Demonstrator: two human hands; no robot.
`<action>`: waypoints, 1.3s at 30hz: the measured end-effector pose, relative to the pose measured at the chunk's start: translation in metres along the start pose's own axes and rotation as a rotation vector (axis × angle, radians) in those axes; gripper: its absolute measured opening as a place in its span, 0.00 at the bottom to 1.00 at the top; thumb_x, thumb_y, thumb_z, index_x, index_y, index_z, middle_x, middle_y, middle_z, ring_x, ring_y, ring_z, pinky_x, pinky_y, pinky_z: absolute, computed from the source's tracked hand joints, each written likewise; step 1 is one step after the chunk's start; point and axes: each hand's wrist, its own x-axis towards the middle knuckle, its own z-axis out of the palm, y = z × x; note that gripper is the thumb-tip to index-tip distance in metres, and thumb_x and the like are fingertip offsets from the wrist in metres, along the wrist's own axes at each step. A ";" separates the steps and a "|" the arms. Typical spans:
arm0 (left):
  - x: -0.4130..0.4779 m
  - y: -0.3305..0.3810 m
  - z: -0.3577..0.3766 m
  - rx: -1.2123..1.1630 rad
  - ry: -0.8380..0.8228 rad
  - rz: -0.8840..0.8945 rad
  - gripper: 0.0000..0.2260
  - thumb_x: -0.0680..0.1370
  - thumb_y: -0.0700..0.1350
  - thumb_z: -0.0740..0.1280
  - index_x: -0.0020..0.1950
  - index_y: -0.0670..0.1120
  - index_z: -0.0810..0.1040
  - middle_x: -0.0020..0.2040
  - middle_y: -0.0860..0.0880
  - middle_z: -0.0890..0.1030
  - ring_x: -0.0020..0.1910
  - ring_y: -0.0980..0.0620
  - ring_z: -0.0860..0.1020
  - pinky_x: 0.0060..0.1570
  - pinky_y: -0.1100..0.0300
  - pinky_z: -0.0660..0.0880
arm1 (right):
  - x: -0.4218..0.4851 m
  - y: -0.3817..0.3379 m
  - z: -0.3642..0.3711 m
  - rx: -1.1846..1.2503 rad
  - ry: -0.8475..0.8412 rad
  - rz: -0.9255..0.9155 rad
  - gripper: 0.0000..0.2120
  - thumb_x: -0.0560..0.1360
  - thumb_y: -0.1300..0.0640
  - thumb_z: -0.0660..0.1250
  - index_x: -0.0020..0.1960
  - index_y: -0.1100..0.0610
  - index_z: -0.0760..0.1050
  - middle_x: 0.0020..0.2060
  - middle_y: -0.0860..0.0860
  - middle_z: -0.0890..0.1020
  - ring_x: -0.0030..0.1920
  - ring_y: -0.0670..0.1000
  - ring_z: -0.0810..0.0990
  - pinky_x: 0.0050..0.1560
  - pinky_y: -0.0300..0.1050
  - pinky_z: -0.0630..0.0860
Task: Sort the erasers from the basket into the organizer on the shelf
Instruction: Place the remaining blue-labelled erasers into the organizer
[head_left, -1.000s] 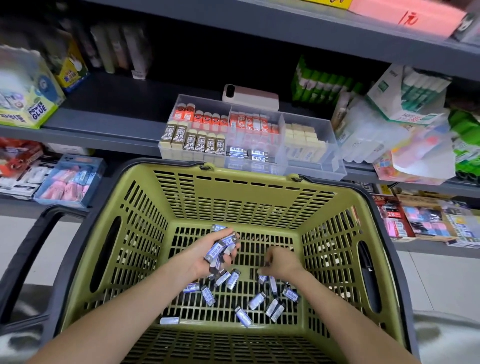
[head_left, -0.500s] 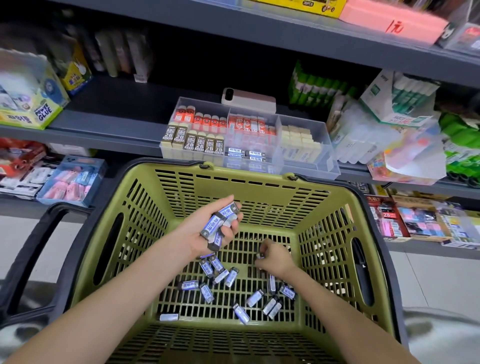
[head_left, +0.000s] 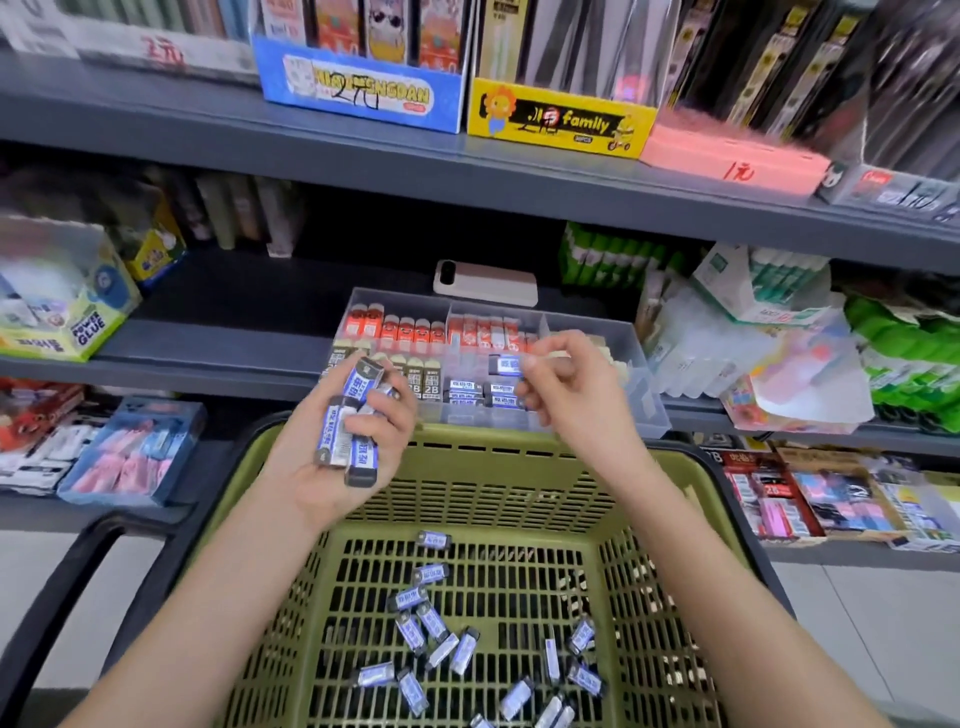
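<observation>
My left hand grips a bunch of black-and-blue erasers above the basket's far rim. Over the middle compartment of the clear organizer on the shelf, my right hand pinches a single eraser. That compartment holds a few matching erasers lying flat. Several more erasers lie scattered on the floor of the olive green basket. Red-sleeved and 2B erasers fill the organizer's left side.
A pale phone lies on the shelf behind the organizer. Glue boxes stand at left, green glue sticks and plastic packs at right. Boxed stationery lines the upper shelf. Black basket handles stick out at left.
Both hands rose out of the basket to the organizer. My right hand now pinches one eraser over the middle compartment. The camera tilted up toward the shelves.
</observation>
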 end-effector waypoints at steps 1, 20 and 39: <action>0.000 0.003 0.006 -0.002 0.007 0.021 0.08 0.69 0.40 0.74 0.43 0.37 0.79 0.38 0.44 0.78 0.26 0.49 0.78 0.18 0.62 0.74 | 0.010 -0.001 0.008 -0.095 0.001 0.009 0.05 0.77 0.56 0.64 0.44 0.51 0.68 0.34 0.54 0.81 0.32 0.46 0.78 0.37 0.46 0.76; 0.020 0.016 0.022 -0.029 0.129 0.367 0.13 0.75 0.48 0.68 0.42 0.37 0.77 0.36 0.46 0.77 0.26 0.53 0.77 0.23 0.66 0.74 | 0.045 0.002 0.047 -0.807 -0.038 -0.041 0.14 0.79 0.56 0.59 0.37 0.60 0.75 0.32 0.55 0.78 0.33 0.54 0.74 0.59 0.49 0.67; 0.017 0.007 0.017 0.087 0.102 0.601 0.12 0.71 0.46 0.69 0.30 0.40 0.81 0.34 0.48 0.79 0.34 0.53 0.80 0.37 0.63 0.79 | -0.019 -0.052 0.079 0.415 -0.184 0.373 0.06 0.71 0.65 0.70 0.44 0.60 0.74 0.40 0.60 0.81 0.33 0.49 0.80 0.39 0.39 0.79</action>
